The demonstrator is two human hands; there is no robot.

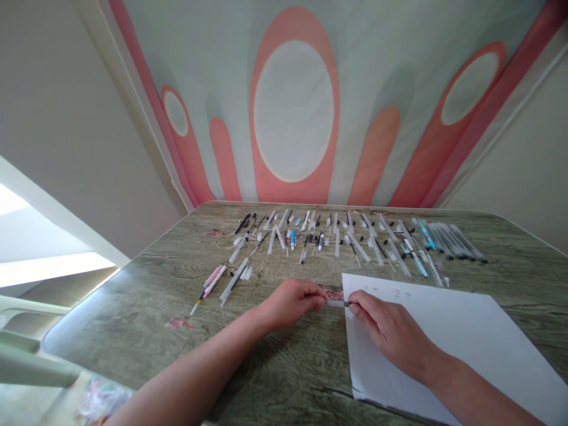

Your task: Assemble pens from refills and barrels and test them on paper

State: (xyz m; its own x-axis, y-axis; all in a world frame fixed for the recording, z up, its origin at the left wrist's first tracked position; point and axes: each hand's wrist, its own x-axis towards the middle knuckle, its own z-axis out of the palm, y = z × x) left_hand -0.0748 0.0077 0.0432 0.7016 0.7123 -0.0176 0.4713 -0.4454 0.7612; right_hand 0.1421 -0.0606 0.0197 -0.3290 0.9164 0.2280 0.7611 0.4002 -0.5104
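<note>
A translucent pen barrel (335, 303) spans the gap between my two hands, just over the left edge of a white sheet of paper (461, 337). My left hand (296, 303) pinches one end of it with closed fingers. At its dark end, my right hand (388, 325) grips with thumb and fingers pressed together, above the paper. Small dark pen marks (402, 294) show near the paper's top. Beyond my hands lie rows of pen parts: clear barrels (358, 247), dark refills and small caps. A blue pen piece (293, 239) lies among them.
Several clear, dark-ended pens (459, 241) lie side by side at the back right. Pink and white pen parts (210, 281) are at the left. A patterned wall covering (293, 192) rises behind the wooden table (133, 307). A plastic bag (101, 396) sits at the lower left.
</note>
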